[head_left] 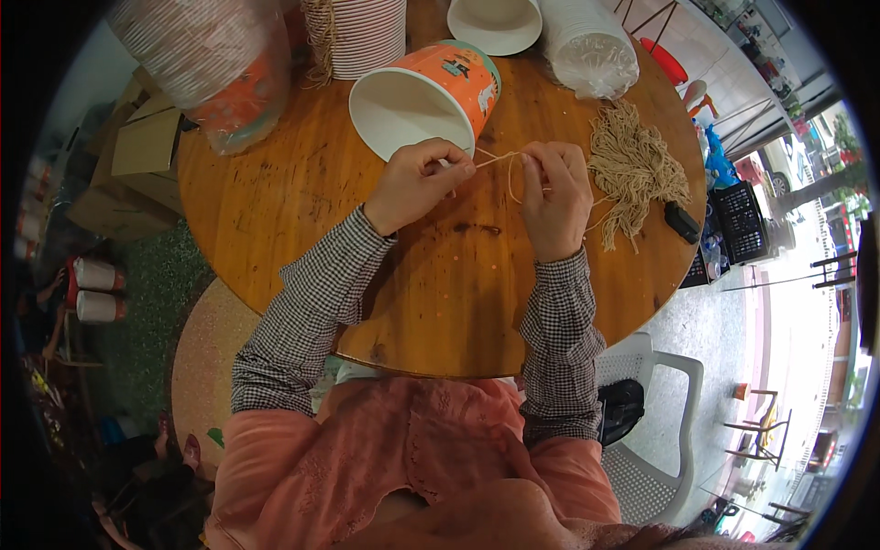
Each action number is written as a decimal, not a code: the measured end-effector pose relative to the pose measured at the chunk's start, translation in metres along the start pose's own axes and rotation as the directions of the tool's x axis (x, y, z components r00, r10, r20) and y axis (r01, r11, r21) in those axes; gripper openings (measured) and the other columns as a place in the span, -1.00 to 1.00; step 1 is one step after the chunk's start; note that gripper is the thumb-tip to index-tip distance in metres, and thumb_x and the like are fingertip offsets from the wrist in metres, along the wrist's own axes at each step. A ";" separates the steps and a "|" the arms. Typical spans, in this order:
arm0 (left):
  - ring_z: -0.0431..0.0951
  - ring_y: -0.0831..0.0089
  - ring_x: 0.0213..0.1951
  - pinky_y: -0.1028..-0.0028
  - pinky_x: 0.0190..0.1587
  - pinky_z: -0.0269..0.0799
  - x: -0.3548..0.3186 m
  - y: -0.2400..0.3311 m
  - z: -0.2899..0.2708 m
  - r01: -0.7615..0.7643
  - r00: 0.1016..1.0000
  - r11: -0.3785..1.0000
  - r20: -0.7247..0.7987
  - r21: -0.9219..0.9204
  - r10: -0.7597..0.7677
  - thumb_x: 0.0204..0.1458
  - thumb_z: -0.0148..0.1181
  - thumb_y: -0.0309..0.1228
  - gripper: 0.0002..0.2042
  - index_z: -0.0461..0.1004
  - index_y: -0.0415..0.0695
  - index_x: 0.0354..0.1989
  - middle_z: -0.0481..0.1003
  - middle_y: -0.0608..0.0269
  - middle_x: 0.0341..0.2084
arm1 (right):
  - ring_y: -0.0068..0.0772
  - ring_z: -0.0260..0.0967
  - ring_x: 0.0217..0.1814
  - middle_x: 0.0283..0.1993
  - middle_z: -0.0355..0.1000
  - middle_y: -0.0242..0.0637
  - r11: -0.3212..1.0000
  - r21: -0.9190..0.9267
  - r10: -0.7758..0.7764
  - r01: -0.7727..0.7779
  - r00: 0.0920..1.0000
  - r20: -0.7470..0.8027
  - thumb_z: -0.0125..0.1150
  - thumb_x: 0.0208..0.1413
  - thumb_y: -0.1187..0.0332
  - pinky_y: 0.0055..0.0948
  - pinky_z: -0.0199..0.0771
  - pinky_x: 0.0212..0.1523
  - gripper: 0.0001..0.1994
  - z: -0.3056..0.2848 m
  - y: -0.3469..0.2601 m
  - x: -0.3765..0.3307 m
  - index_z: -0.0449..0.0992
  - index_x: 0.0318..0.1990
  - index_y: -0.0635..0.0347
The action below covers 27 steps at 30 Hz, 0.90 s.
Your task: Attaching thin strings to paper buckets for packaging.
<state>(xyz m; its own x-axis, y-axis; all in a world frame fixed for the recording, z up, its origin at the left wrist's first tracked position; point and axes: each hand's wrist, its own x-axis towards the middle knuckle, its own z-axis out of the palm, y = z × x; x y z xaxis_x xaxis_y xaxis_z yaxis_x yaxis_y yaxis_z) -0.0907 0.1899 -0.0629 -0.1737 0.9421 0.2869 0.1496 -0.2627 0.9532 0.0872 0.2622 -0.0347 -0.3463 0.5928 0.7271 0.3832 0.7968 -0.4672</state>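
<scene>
Between my two hands a thin beige string [495, 160] is stretched, with a loop hanging down near the right fingers. My left hand [417, 183] pinches one part of it, close to the rim of a paper bucket. My right hand [557, 197] pinches the string at the other side. The orange paper bucket [467, 78] lies on its side just beyond my left hand, its white open mouth turned toward me. Whether the string is fastened to the bucket cannot be made out. A bundle of beige strings [637, 165] lies to the right of my right hand.
A round wooden table [440, 312] carries everything. Stacked paper buckets [367, 41] and plastic-wrapped stacks [211, 73] stand at the back left; a white bucket [495, 23] and wrapped white stack [591, 55] at the back. A black object [680, 222] lies near the right edge. A white chair [674, 431] stands at right.
</scene>
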 end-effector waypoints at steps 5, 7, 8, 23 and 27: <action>0.41 0.71 -0.53 0.70 -0.47 0.28 0.000 0.014 0.002 0.222 0.975 0.886 0.068 -0.406 -0.213 0.12 0.13 -0.43 -0.87 0.52 -0.24 -0.28 0.46 0.43 -0.51 | -0.24 0.38 -0.36 -0.35 0.33 -0.28 0.978 -0.068 -0.196 0.198 0.980 0.025 0.24 -0.06 0.48 -0.35 0.42 -0.41 -0.88 0.000 -0.004 0.000 0.51 -0.32 0.14; 0.40 0.71 -0.51 0.70 -0.45 0.27 -0.001 0.013 0.004 0.240 0.969 0.803 0.088 -0.546 -0.230 0.13 0.13 -0.43 -0.87 0.53 -0.23 -0.27 0.46 0.43 -0.50 | -0.24 0.35 -0.36 -0.36 0.30 -0.28 0.958 0.022 -0.288 0.287 0.953 0.095 0.25 -0.10 0.51 -0.33 0.41 -0.42 -0.84 -0.001 -0.011 0.001 0.51 -0.30 0.15; 0.40 0.71 -0.50 0.70 -0.45 0.27 -0.001 0.013 0.006 0.225 0.973 0.807 0.078 -0.546 -0.219 0.13 0.13 -0.43 -0.86 0.53 -0.23 -0.26 0.47 0.43 -0.49 | -0.24 0.35 -0.36 -0.36 0.30 -0.28 0.958 0.022 -0.288 0.287 0.953 0.095 0.25 -0.10 0.51 -0.33 0.41 -0.42 -0.84 0.000 -0.012 0.000 0.51 -0.30 0.15; 0.41 0.72 -0.46 0.69 -0.39 0.36 -0.004 0.008 0.014 0.068 0.998 0.975 0.029 -0.212 -0.064 0.13 0.13 -0.46 -0.86 0.53 -0.28 -0.25 0.50 0.39 -0.42 | -0.37 0.40 -0.36 -0.30 0.36 -0.26 0.946 0.319 0.003 -0.055 0.987 0.162 0.24 0.01 0.51 -0.48 0.41 -0.38 -0.91 0.005 -0.009 -0.002 0.54 -0.29 0.25; 0.41 0.71 -0.44 0.69 -0.38 0.35 -0.003 0.011 0.011 0.160 0.985 0.910 -0.005 -0.383 -0.175 0.14 0.12 -0.44 -0.85 0.51 -0.28 -0.22 0.50 0.39 -0.41 | -0.56 0.38 -0.34 -0.24 0.40 -0.34 0.747 0.576 0.204 -0.333 0.939 0.278 0.24 0.04 0.52 -0.58 0.41 -0.30 -0.90 0.013 -0.002 -0.004 0.54 -0.26 0.30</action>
<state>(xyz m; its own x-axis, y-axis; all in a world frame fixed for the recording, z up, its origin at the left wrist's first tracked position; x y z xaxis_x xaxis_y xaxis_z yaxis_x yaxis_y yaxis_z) -0.0779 0.1869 -0.0544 -0.2022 0.9724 0.1160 -0.2646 -0.1683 0.9496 0.0766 0.2599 -0.0433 -0.4851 0.7515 0.4471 -0.0916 0.4648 -0.8807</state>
